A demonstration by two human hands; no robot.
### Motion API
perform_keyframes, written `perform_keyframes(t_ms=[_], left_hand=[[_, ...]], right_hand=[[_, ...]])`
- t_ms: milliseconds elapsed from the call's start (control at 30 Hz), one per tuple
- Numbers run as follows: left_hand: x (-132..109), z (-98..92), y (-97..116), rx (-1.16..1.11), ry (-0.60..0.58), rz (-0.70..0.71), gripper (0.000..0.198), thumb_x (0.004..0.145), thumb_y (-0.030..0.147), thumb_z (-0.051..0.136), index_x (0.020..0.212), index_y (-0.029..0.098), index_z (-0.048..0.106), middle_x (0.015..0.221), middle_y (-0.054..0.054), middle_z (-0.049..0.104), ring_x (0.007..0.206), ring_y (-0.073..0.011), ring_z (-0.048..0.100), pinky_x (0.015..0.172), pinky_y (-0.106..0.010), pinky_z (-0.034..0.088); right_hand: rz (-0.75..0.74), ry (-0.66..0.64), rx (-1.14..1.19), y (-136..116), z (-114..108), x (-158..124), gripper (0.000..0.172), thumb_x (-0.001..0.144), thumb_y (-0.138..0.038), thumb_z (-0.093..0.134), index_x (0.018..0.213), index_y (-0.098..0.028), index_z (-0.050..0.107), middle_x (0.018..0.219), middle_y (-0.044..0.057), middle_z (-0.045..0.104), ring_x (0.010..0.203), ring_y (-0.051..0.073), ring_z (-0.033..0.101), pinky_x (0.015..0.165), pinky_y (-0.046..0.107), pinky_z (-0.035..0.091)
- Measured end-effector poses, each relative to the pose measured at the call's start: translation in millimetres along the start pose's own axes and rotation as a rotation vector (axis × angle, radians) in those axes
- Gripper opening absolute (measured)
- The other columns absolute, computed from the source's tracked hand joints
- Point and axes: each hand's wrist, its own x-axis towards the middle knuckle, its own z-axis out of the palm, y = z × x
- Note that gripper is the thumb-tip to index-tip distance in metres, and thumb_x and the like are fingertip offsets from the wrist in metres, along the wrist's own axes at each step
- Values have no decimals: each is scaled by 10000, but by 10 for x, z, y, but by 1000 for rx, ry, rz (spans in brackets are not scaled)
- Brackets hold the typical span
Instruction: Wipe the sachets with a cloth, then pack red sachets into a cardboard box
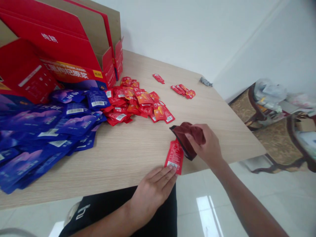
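Note:
My right hand (207, 144) is closed round a dark red cloth pouch (188, 135), holding it just above the wooden table (128, 151) near its front edge. A small red sachet (174, 158) lies partly under the pouch's mouth. My left hand (151, 191) rests at the table edge, fingers stretched out flat, fingertips pressing the sachet's lower end.
A pile of red sachets (134, 103) lies mid-table, with a few more (184, 90) and a single one (158, 78) farther back. Blue packets (49, 131) cover the left side. Open red cartons (56, 49) stand at back left. A chair (271, 112) and clutter sit right.

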Motion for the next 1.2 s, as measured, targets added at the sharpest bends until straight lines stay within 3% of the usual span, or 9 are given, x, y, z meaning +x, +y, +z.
perform_keyframes(t_ms=[67,167,333,533,667,867,1067,1200], left_hand=[[10,2,9,-20,4,-15,325,1083,134,417,1292,133,666,1304,-71,745,1204,-194,693,1078,-352,523],[22,13,18,-51,10,-41,294,1071,125,437,1092,140,730,1062,-58,806,997,-184,749,1030,-344,552],[19,0,5,-8,34,9,350,1075,98,401,1301,116,667,1353,-90,720,1243,-193,672,1108,-352,507],[-16,-5,-10,-4,-2,15,362,1087,136,404,1358,124,644,1402,-75,693,1308,-193,633,1132,-356,491],[-8,12,-15,-1,11,17,371,1093,137,376,1341,122,651,1380,-69,707,1302,-194,636,1120,-354,500],[79,-136,-29,-44,-108,-5,394,1099,198,384,1433,137,584,1413,-90,681,1320,-215,617,1122,-377,506],[98,-175,-56,24,-127,3,405,1094,207,398,1459,194,572,1491,-48,623,1375,-254,558,1063,-378,541],[143,-38,-49,188,-125,-41,421,1064,163,425,1462,168,563,1550,-125,551,1407,-312,526,1063,-440,530]], right_hand=[[-73,-157,103,-202,-52,-197,269,966,-430,664,1169,-270,588,1096,78,708,1006,262,677,881,385,553],[-185,-378,179,-354,42,-442,217,960,-357,672,1139,-268,587,1090,78,712,1016,254,679,864,377,567],[-159,-332,102,-164,285,-356,231,949,-358,683,1133,-254,588,1103,101,698,1067,290,656,893,429,564],[-125,-300,-20,178,428,31,242,977,-396,656,1163,-248,614,1086,99,703,1036,296,655,900,435,554],[-31,-192,-163,445,447,199,288,997,-464,615,1172,-235,631,1105,116,702,1019,313,653,874,438,546],[381,283,69,537,200,45,455,970,-603,601,1198,-210,630,1083,99,721,990,286,680,885,426,533],[622,345,281,555,182,-396,493,913,-632,663,1178,-216,667,1093,90,744,991,282,682,903,440,521],[653,376,349,640,262,-494,499,907,-638,668,1162,-209,680,1081,96,750,1031,290,672,935,452,517]])
